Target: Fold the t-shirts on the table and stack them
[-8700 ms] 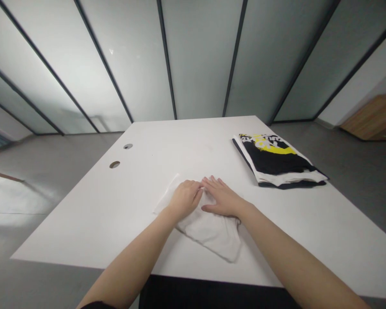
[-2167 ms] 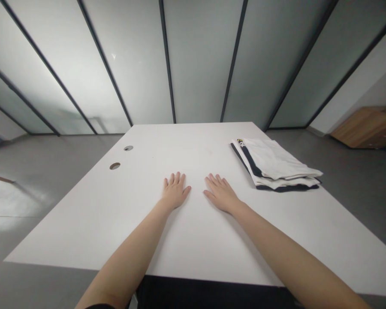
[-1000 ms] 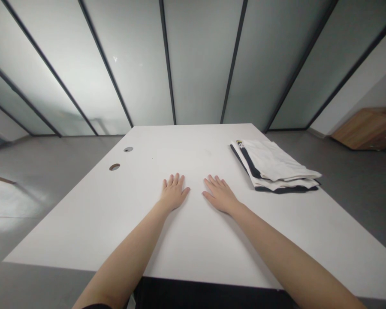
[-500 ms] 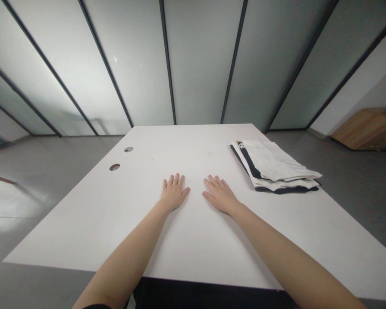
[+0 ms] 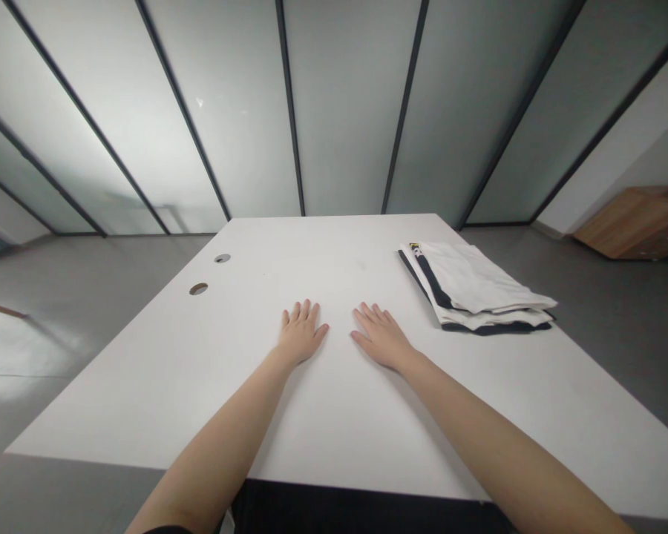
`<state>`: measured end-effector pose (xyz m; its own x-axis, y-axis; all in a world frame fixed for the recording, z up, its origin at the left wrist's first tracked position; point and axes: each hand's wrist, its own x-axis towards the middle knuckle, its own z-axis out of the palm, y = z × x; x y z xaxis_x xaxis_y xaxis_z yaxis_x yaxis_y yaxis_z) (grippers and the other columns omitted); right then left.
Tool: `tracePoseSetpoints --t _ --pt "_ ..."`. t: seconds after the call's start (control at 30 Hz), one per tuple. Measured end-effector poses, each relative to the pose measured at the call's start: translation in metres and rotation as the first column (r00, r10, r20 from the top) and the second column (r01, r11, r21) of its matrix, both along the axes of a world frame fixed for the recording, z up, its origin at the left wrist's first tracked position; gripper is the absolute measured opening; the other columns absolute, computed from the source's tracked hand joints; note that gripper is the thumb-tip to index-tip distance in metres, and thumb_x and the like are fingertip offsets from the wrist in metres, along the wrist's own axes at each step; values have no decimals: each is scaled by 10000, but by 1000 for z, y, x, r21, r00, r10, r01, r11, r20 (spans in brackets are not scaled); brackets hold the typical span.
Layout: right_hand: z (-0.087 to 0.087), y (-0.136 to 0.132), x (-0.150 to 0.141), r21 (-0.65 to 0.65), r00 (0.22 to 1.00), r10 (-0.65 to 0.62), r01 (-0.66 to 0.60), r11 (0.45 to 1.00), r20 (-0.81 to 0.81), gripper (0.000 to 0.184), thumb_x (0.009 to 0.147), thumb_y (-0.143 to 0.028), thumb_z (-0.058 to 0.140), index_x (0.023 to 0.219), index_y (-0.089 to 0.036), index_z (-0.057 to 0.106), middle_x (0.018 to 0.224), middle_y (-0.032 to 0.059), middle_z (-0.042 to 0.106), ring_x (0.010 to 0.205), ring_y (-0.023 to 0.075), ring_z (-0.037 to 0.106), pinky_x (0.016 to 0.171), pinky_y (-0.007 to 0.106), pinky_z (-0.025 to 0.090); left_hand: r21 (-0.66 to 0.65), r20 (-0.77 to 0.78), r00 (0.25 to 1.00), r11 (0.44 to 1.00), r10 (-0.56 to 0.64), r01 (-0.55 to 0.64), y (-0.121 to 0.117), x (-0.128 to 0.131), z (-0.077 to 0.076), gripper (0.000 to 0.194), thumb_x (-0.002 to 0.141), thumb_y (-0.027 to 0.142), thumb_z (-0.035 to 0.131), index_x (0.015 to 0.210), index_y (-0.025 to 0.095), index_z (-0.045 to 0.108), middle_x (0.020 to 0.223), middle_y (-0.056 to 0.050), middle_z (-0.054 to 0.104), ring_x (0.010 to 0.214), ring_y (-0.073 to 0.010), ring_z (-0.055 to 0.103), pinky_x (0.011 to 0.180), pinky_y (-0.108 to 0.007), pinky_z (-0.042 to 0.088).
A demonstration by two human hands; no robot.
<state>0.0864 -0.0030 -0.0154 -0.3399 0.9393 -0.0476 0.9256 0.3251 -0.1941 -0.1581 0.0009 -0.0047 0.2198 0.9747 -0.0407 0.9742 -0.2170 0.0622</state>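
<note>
My left hand (image 5: 301, 332) lies palm down on the white table (image 5: 161, 371), fingers spread, holding nothing. A short gap to its right, my right hand (image 5: 383, 337) rests flat in the same way with its fingers apart. To the right of that hand, and not touching it, sits a stack of folded clothes (image 5: 479, 278). The cloth is white with black parts, and a small yellow and black patterned spot shows at its far left corner. How many pieces are in the stack I cannot tell.
Two round holes, a farther one (image 5: 222, 258) and a nearer one (image 5: 199, 289), pierce the tabletop at the left. Behind the table stands a frosted glass partition (image 5: 345, 111) with dark frames. A wooden cabinet (image 5: 634, 222) is on the floor at far right.
</note>
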Motion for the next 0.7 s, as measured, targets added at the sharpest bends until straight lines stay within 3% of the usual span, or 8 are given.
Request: tracePoseSetpoints --t 0.7 --pt "1 -1 0 9 999 -2 3 1000 -35 679 1093 -499 406 1690 -175 402 1788 155 253 1650 391 225 1316 585 196 -4 40 999 1000 -4 4 0 -1 0 709 1105 555 333 1703 174 331 1774 -191 269 1650 -409 222 1294 -648 208"
